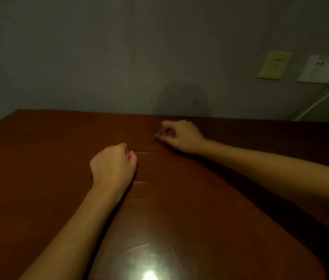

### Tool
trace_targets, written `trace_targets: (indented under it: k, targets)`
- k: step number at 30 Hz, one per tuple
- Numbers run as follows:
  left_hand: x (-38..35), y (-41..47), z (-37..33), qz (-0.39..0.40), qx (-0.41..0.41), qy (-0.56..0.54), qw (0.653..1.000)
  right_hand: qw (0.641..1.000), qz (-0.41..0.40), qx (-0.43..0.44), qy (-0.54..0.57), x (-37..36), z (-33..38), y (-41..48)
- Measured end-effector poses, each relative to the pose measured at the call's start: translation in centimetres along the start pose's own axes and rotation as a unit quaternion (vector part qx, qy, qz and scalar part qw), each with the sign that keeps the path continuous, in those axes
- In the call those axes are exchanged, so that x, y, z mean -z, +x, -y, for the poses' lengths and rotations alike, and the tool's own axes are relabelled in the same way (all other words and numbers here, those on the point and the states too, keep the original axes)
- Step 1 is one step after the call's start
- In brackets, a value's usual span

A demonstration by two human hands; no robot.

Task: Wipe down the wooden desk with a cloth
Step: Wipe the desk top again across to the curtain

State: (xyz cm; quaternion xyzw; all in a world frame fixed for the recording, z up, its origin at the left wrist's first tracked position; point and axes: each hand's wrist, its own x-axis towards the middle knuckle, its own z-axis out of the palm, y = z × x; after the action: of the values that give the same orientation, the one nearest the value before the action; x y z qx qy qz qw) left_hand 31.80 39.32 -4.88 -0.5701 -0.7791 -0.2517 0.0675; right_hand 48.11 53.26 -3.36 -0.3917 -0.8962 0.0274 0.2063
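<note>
The wooden desk (pixel 38 150) is dark reddish brown and fills the lower half of the view. A brown cloth (pixel 159 211), almost the desk's colour, lies spread on it from my hands back toward me, showing only faint creases and a rounded edge. My left hand (pixel 112 166) is curled, knuckles up, and pinches the cloth's far left part. My right hand (pixel 179 136) is curled a little farther back and to the right, its fingertips pinching the cloth's far edge. The dim light blurs the cloth's exact outline.
A grey wall (pixel 119 57) rises directly behind the desk's far edge. A yellowish wall plate (pixel 273 65) and a white socket plate (pixel 319 69) sit on it at the upper right, with a white cable running down. A bright glare spot (pixel 149 273) lies on the near surface.
</note>
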Motion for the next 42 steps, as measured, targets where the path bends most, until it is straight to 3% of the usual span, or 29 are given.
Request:
trace_targets:
  k: [4,6,9,12,16,18,20,23,29,32,34,37,40,42]
  targets:
    - [0.1,-0.1,-0.1,0.001,0.009,0.008,1.0,0.974,0.056,0.194,0.097,2.6,5.7,-9.5]
    - [0.0,-0.1,0.0,0.003,0.002,0.002,1.0,0.965,0.078,0.216,0.128,4.6,3.8,-12.4]
    - [0.1,-0.2,-0.1,0.001,-0.009,-0.005,1.0,0.982,0.076,0.101,0.139,6.1,-1.7,-12.1]
    - [0.2,-0.1,-0.2,0.002,-0.006,-0.004,1.0,0.998,0.021,0.0,0.063,5.0,-5.3,-7.8]
    - [0.4,-0.3,-0.3,0.011,-0.004,-0.013,1.0,0.997,-0.017,-0.07,-0.022,1.7,-3.1,-1.7]
    - [0.5,-0.3,-0.3,0.01,-0.001,-0.013,1.0,1.0,-0.014,-0.022,0.0,0.9,0.5,-2.6]
    - [0.2,-0.3,-0.1,0.003,0.002,-0.012,1.0,0.996,0.019,0.081,0.044,1.7,3.9,-7.1]
    - [0.0,-0.3,0.0,0.0,-0.009,-0.016,1.0,0.968,0.08,0.196,0.136,4.7,4.3,-14.0]
    - [0.2,-0.3,-0.2,0.003,-0.007,-0.011,1.0,0.997,0.014,-0.038,0.066,5.6,-6.2,-9.8]
    - [0.1,-0.3,-0.1,0.009,-0.003,-0.012,1.0,0.994,-0.01,-0.112,-0.006,3.4,-6.8,-4.1]
    - [0.2,-0.3,-0.1,0.012,0.001,-0.009,1.0,0.993,-0.016,-0.117,-0.026,2.2,-4.2,-2.2]
    - [0.2,-0.2,-0.2,0.015,0.006,-0.005,1.0,0.999,0.02,0.008,0.041,1.6,2.2,-5.1]
    - [0.2,-0.2,-0.2,0.01,0.004,0.004,1.0,0.972,0.087,0.174,0.129,3.7,5.7,-12.8]
    - [0.3,-0.3,-0.3,0.011,-0.009,0.012,1.0,0.968,0.096,0.173,0.154,5.5,3.7,-15.7]
